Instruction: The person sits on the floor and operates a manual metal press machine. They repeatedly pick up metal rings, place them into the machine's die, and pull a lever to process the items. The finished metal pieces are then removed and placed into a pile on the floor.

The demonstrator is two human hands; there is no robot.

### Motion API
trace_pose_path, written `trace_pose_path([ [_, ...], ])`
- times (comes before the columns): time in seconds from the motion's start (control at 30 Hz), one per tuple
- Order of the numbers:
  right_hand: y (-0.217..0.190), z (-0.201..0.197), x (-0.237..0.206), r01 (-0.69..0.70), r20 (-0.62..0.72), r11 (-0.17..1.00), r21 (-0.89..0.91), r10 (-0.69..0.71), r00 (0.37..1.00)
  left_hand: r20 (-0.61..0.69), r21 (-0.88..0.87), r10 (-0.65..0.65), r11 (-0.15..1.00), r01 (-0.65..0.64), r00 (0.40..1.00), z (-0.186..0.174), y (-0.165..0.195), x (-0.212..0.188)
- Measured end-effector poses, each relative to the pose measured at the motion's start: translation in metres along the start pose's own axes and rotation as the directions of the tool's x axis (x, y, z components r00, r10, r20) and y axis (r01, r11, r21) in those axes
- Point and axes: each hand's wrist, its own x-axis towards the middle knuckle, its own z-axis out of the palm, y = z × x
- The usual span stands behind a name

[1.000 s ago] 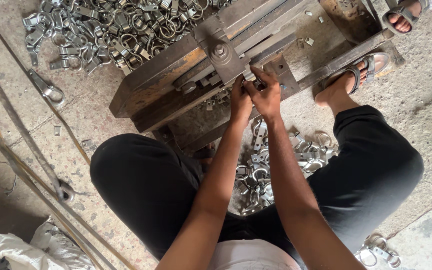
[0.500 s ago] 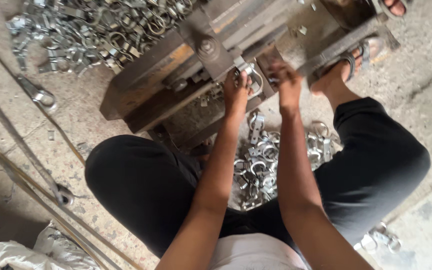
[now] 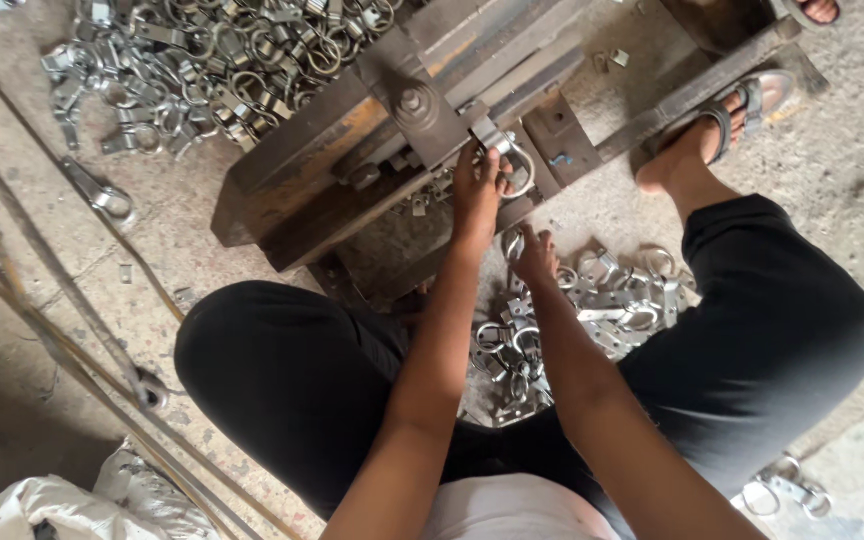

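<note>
Left hand (image 3: 478, 190) pinches metal ring clamp (image 3: 514, 165) at steel jig (image 3: 372, 130). Right hand (image 3: 534, 257) down in loose clamp pile (image 3: 592, 305) between legs, grip unclear. Risk: fingers close under jig bracket, pinch likely if part slips. Sandalled foot (image 3: 717, 125) rests on frame. Bare concrete floor (image 3: 852, 180), rods (image 3: 42, 300), second clamp heap (image 3: 212, 60).

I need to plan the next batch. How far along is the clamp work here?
Done, it seems: a large pile of metal clamps lies beyond the steel jig. In hand: the left hand holds a ring clamp at the jig, while the right hand reaches into the smaller pile between the legs. That pile looks left to do.
</note>
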Motion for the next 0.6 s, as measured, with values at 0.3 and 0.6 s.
trace_pose_path([
  [0.3, 0.013, 0.011, -0.001, -0.083, 0.329, 0.983, 0.166, 0.024, 0.944, 0.012, 0.562, 0.233, 0.803, -0.199, 0.972, -0.024, -0.016, -0.012],
  [0.6, 0.041, -0.01, 0.002, -0.051, 0.874, 0.998, 0.042, -0.012, 0.486, 0.202, 0.601, 0.136, 0.765, -0.232, 0.97, 0.06, 0.1, -0.078],
])
